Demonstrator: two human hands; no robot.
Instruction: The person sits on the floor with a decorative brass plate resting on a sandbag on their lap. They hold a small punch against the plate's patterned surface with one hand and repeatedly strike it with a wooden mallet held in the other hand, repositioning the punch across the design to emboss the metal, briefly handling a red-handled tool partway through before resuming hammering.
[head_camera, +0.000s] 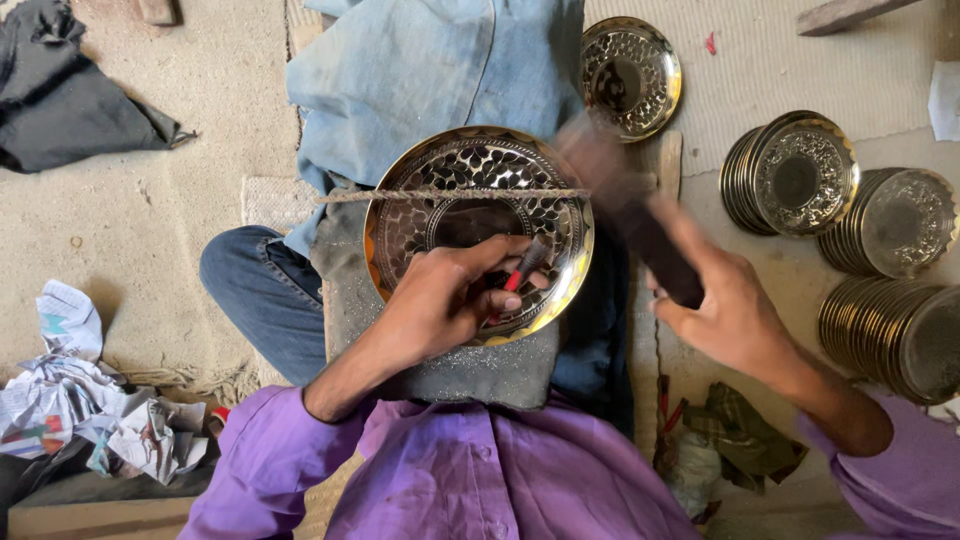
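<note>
**Punch and mallet working a pierced brass plate on the lap**

The person is sitting on the floor (150, 230) with a brass plate (478, 232) lying across a grey pad (345, 300) on the lap, near the floor mat's front edge. A cord (450, 194) is running across the plate's upper part, apparently pinning it so it does not skid. The left hand (445, 300) is resting on the plate's lower half, its fingers closed around a slim red-handled punch (522, 270) held tilted, tip on the metal. The right hand (725, 310) is gripping a dark mallet (625, 215), blurred and raised just right of the plate, its head over the rim. Stacks of finished plates (795, 175) are sitting well apart along the right edge, leaving the swinging arm open room. One more plate (630, 77) is lying beyond, and crumpled paper (70, 400) is lying at the left.
</note>
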